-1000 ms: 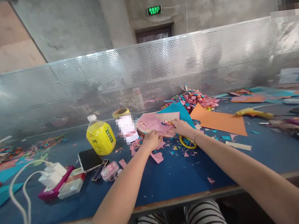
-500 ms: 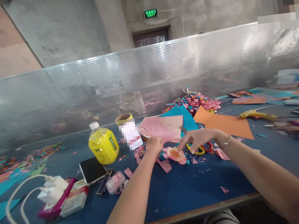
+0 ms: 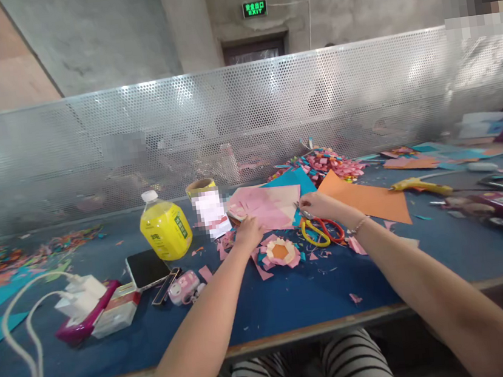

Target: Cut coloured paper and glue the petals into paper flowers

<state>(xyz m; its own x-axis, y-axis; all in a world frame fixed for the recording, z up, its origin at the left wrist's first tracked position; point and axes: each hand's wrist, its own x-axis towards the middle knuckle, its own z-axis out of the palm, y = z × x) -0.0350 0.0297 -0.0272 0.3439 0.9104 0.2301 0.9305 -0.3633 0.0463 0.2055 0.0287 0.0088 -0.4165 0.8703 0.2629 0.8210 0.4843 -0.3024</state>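
A stack of pink paper (image 3: pixel 271 201) lies in front of me on the blue table. My left hand (image 3: pixel 250 232) is at its lower left edge, fingers curled onto the paper, where the edge lifts a little. At the right edge of the stack, my right hand (image 3: pixel 318 206) has its fingertips pinched together over the blades of the scissors (image 3: pixel 316 234); what they grip is hidden. The scissors have one yellow and one red handle loop. Below both hands rests a layered pink paper flower (image 3: pixel 280 253) with an orange hexagonal centre, touched by neither hand.
To the left stand a yellow drink bottle (image 3: pixel 165 228), a phone (image 3: pixel 147 268), a small pink case (image 3: pixel 184 287) and a power strip (image 3: pixel 84 319). Orange paper (image 3: pixel 365 199), a yellow glue gun (image 3: pixel 420 185) and a pile of coloured pieces (image 3: pixel 322 164) lie right and behind. A perforated metal panel (image 3: pixel 157 133) borders the back.
My right hand has left the paper flower and moved up to the scissors and the pink paper's right edge. My left hand has shifted onto the paper's left edge. The view tilted down slightly.
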